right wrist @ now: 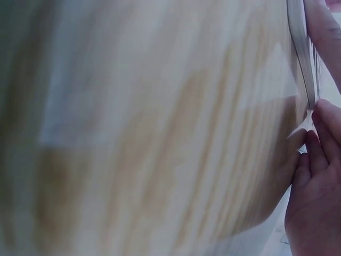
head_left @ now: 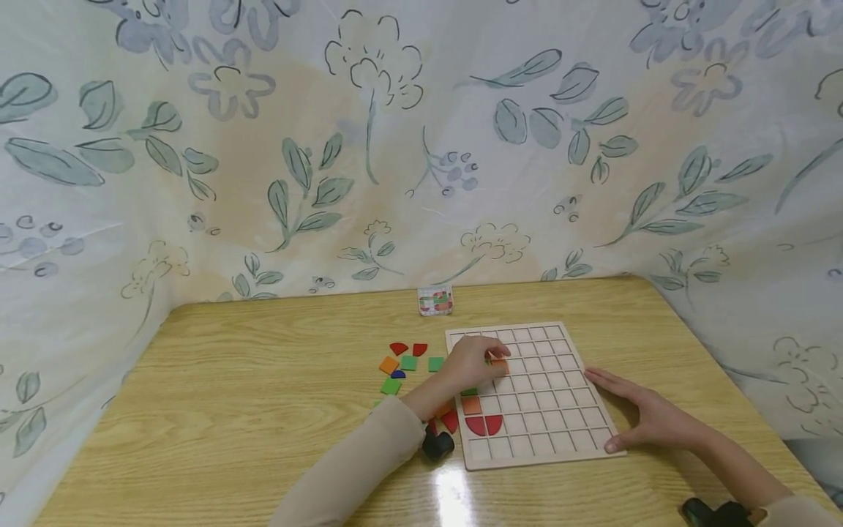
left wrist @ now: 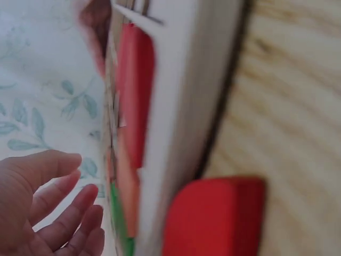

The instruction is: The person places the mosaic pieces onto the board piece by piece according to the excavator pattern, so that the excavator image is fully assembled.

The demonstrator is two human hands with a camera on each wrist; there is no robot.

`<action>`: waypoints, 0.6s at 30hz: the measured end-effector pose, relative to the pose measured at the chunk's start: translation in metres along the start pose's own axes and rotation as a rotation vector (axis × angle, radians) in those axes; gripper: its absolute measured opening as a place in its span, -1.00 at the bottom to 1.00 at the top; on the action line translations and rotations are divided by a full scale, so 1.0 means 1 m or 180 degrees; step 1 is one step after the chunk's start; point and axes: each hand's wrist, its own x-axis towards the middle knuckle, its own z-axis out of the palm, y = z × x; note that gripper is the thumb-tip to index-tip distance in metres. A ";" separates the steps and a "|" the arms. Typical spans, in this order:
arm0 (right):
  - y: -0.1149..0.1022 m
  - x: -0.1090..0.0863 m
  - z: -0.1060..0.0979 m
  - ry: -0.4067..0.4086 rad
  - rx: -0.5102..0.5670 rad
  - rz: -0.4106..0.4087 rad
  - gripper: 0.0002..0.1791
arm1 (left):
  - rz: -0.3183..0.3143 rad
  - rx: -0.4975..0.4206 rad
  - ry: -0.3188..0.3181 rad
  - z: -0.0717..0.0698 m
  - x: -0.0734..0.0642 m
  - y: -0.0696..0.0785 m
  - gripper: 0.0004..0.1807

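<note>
A pale wooden grid board (head_left: 545, 421) lies on the table, with colored pieces in its left columns. My left hand (head_left: 470, 362) is over the board's upper left part, loosely bent fingers beside an orange square (head_left: 500, 365). In the left wrist view nothing shows between those fingers. Lower on the board sit a green piece (head_left: 469, 391), an orange square (head_left: 470, 405) and two red quarter-circles (head_left: 475, 425). My right hand (head_left: 658, 419) touches the board's right edge, its fingers at the side and the thumb by the lower right corner.
Loose pieces lie left of the board, among them green squares (head_left: 391, 386), an orange square (head_left: 389, 364), a blue half-circle (head_left: 398, 374) and red quarter-circles (head_left: 419, 349). A small pattern card (head_left: 435, 301) stands at the table's back edge, before a floral curtain (head_left: 369, 183).
</note>
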 end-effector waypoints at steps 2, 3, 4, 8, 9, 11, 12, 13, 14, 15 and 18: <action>0.000 0.000 0.001 -0.0003 0.0001 -0.0005 0.11 | 0.0023 -0.0061 0.0004 -0.003 -0.001 -0.001 -0.80; 0.000 0.000 0.001 0.0000 -0.0001 -0.0003 0.11 | 0.0029 -0.0081 0.0000 -0.004 -0.001 -0.001 -0.81; 0.000 0.000 0.000 0.0009 -0.0005 0.0000 0.11 | 0.0041 -0.0097 -0.0011 -0.006 -0.001 -0.001 -0.81; 0.000 0.000 0.000 0.0018 -0.0056 0.0006 0.11 | 0.0082 -0.0168 -0.0092 -0.013 -0.003 -0.002 -0.82; -0.001 0.000 0.000 0.0016 -0.0055 0.0005 0.11 | 0.0099 -0.0196 -0.0115 -0.015 -0.005 -0.003 -0.82; -0.001 0.000 0.000 0.0008 -0.0059 -0.0004 0.11 | 0.0121 -0.0283 -0.0173 -0.020 -0.009 -0.004 -0.81; -0.001 0.000 0.000 0.0009 -0.0056 -0.0013 0.11 | 0.0119 -0.0339 -0.0204 -0.024 -0.012 -0.005 -0.81; -0.001 0.000 0.000 0.0012 -0.0055 -0.0024 0.11 | 0.0121 -0.0404 -0.0227 -0.028 -0.015 -0.006 -0.80; 0.000 0.000 0.000 0.0007 -0.0051 -0.0033 0.11 | 0.0115 -0.0457 -0.0246 -0.032 -0.019 -0.007 -0.80; 0.000 0.000 0.000 0.0006 -0.0048 -0.0043 0.11 | 0.0112 -0.0507 -0.0266 -0.036 -0.023 -0.009 -0.79; -0.001 0.001 0.000 -0.0001 -0.0041 -0.0061 0.11 | 0.0027 -0.0590 -0.0276 -0.052 -0.035 -0.016 -0.77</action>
